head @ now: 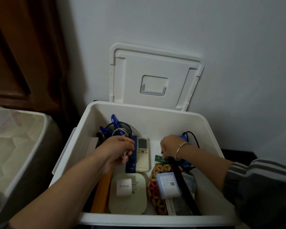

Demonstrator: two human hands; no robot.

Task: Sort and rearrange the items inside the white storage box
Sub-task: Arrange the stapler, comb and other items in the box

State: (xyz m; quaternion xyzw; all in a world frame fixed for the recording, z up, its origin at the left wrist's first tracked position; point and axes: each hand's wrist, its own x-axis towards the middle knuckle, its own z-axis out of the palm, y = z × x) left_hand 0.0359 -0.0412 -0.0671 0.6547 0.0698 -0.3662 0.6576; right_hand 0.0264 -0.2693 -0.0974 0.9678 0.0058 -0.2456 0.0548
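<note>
The white storage box [155, 111] stands open, its lid [153, 76] leaning against the wall. Both my hands are inside it. My left hand [118, 150] is closed around a small white cylindrical object beside a black mesh cup [120, 128] holding blue pens and a cable. My right hand [171, 147], with a bracelet on the wrist, pinches something small and dark above a green card [160, 158]. Between the hands lies a white remote [143, 154] next to a blue flat item [131, 164]. Nearer me sit a pale green pad with a white charger [125, 187], an orange bar [102, 192] and a beaded mat [157, 171].
A light-blue packet [168, 185], a black strap [182, 182] and a keypad-like item [177, 205] fill the box's right front. A blue tool with a black cord [186, 136] lies behind my right wrist. A white-edged surface [15, 146] stands to the left, by a brown door.
</note>
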